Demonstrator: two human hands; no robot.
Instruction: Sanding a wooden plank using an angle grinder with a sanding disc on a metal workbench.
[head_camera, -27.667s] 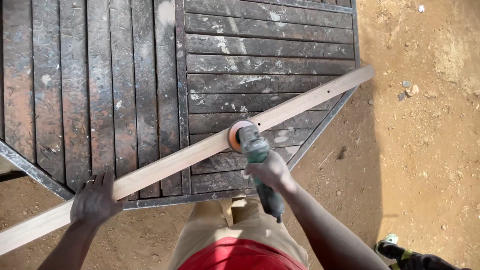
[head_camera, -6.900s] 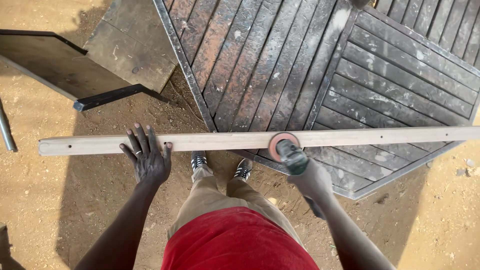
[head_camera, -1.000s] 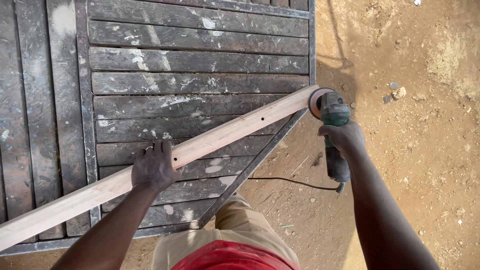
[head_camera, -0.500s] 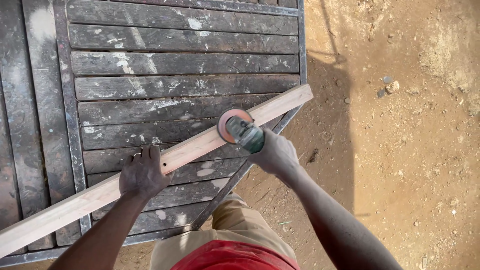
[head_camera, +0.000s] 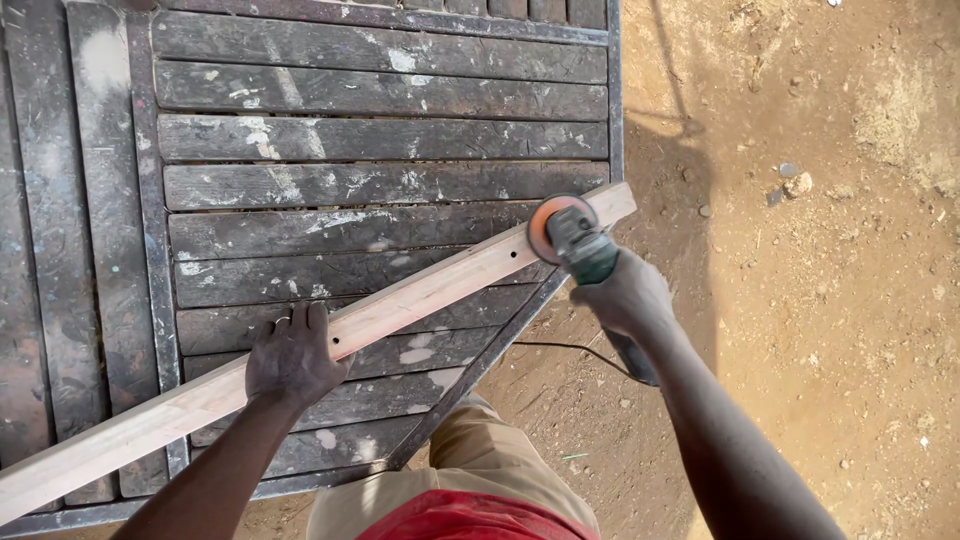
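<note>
A dark slatted table (head_camera: 380, 140) stands on dirt ground (head_camera: 830, 300). The left hand (head_camera: 292, 358) presses spread fingers on the board (head_camera: 420, 298); the right hand (head_camera: 625, 295) grips the sander (head_camera: 570, 238) near its right end.

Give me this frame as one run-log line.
left hand: pressing flat on wooden plank | right hand: gripping angle grinder, sanding disc on plank near its far end | support: dark slatted platform

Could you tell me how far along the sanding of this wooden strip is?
The pale wooden strip looks clean between the hands. In hand: the right hand holds the sander near its far end, while the left hand pins it. How much remains cannot be told.
</note>
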